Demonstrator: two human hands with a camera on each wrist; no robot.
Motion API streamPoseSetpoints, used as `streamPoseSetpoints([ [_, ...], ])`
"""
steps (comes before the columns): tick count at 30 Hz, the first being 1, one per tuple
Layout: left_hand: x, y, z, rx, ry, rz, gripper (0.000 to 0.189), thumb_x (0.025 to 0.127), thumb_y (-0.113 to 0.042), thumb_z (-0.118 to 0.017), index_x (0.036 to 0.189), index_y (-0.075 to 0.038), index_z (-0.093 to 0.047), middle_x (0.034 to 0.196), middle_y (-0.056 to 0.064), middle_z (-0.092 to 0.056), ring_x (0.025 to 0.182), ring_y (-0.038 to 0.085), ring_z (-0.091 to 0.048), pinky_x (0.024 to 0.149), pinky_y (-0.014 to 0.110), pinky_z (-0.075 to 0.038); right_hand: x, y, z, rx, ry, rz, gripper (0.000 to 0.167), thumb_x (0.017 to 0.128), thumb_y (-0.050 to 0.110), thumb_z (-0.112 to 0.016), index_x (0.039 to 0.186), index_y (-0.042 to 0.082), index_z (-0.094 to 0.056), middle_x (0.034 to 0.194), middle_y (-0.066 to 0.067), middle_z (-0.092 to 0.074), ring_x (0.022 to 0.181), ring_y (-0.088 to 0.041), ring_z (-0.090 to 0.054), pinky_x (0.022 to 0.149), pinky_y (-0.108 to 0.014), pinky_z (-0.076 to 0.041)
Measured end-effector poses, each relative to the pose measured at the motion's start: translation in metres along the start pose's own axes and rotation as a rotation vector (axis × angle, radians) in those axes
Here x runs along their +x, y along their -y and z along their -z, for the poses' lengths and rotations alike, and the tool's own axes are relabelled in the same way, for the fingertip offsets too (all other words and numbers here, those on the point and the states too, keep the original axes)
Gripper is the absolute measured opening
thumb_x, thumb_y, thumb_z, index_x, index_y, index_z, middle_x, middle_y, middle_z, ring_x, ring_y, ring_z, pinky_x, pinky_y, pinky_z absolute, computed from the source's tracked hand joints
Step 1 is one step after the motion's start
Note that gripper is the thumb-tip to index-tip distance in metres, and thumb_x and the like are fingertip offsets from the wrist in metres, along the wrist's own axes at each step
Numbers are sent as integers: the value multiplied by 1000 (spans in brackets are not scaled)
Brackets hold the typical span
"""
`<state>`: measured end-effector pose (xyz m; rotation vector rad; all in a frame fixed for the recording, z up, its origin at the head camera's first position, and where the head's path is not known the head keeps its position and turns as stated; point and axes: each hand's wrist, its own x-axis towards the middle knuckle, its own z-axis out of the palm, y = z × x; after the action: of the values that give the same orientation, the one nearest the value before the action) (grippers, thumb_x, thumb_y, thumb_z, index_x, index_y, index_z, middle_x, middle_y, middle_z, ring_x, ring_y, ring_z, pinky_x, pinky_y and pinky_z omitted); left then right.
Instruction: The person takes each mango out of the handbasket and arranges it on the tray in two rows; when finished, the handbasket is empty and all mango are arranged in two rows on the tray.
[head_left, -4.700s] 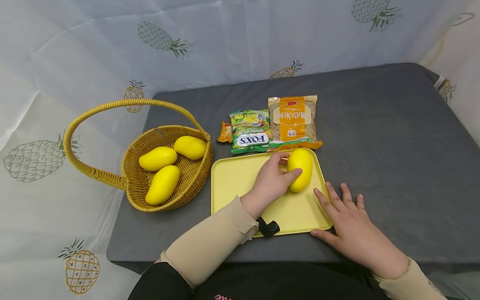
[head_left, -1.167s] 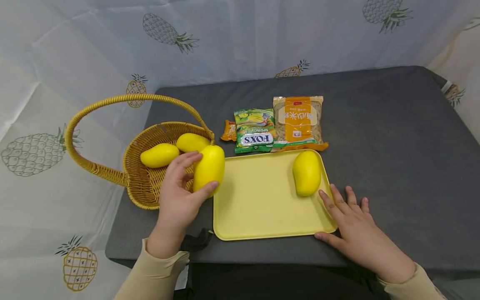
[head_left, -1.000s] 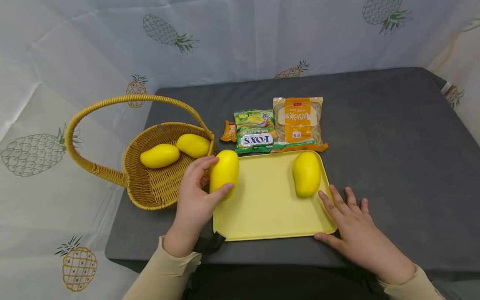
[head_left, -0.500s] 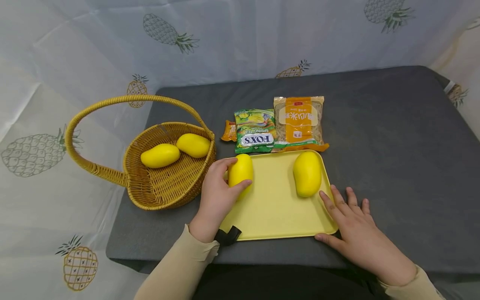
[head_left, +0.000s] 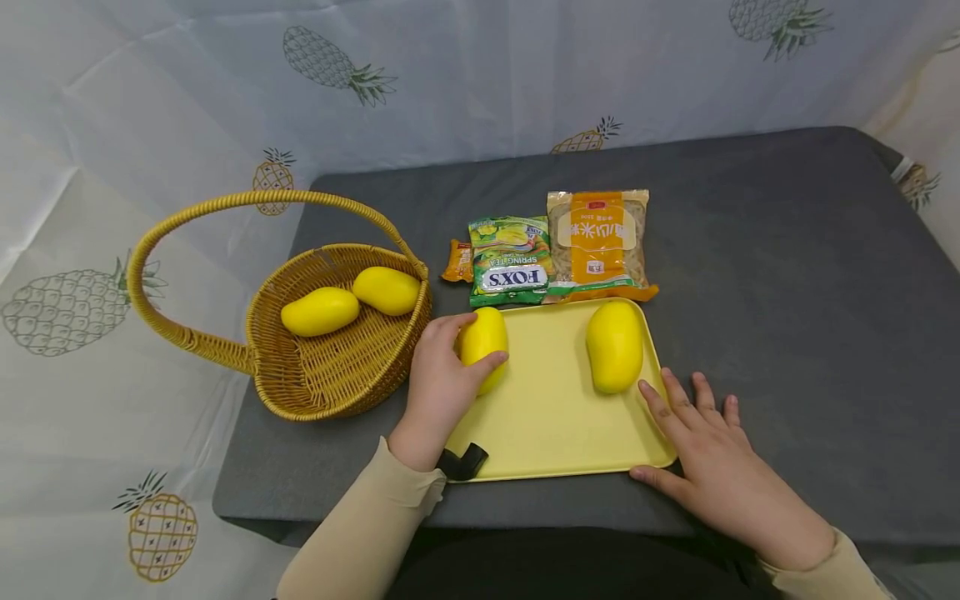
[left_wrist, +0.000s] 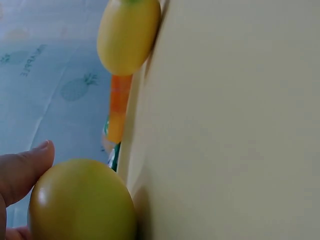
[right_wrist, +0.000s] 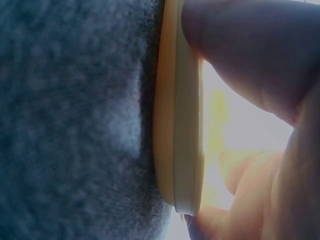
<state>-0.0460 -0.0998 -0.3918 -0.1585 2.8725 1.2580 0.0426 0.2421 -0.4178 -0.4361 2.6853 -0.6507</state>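
My left hand (head_left: pixel 442 379) grips a yellow mango (head_left: pixel 486 340) at the left part of the yellow tray (head_left: pixel 555 425). Thumb and fingers lie on either side of that mango (left_wrist: pixel 82 200) in the left wrist view, where it appears down at the tray surface. Another mango (head_left: pixel 615 346) lies on the right side of the tray, apart from both hands. My right hand (head_left: pixel 712 467) lies at the tray's right edge with its fingers spread and straight. In the right wrist view its thumb and a fingertip touch the tray rim (right_wrist: pixel 187 125).
A wicker basket (head_left: pixel 345 408) with a tall arched handle stands left of the tray, holding two mangoes (head_left: pixel 321 312). Behind the tray lie a green candy bag (head_left: pixel 510 260), an orange-and-clear food packet (head_left: pixel 597 242) and a small orange packet (head_left: pixel 457 262). Everything stands on a grey table (head_left: pixel 787 292).
My left hand has let go of one mango on the tray's right side, taken another from the basket and carried it right onto the tray's left side. The right hand stays put.
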Motion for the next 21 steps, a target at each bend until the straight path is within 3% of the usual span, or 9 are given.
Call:
streamPoseSetpoints([
  [6,2,-1,0,14,9,10,68,93,-39,-92,151,-12,-68,150,16,-60,135,38,-58,112,56,-49,0,0,0,8,-2,5,113,94,59,-82,179,22,-18,184,-25,-9,164,-65,0,121,-89,2],
  [15,-2,-5,5,20,28,31,64,95,-35,-89,151,-13,-68,153,15,-59,141,40,-55,118,58,-46,1,-1,0,5,1,3,114,93,59,-83,179,24,-17,184,-24,-8,165,-64,0,122,-89,1],
  [21,-8,-10,19,-22,30,15,61,98,-30,-87,153,-15,-66,150,10,-62,128,32,-63,104,52,-55,0,-1,1,2,-2,0,114,93,59,-83,179,23,-18,184,-24,-9,164,-64,-1,122,-88,1],
])
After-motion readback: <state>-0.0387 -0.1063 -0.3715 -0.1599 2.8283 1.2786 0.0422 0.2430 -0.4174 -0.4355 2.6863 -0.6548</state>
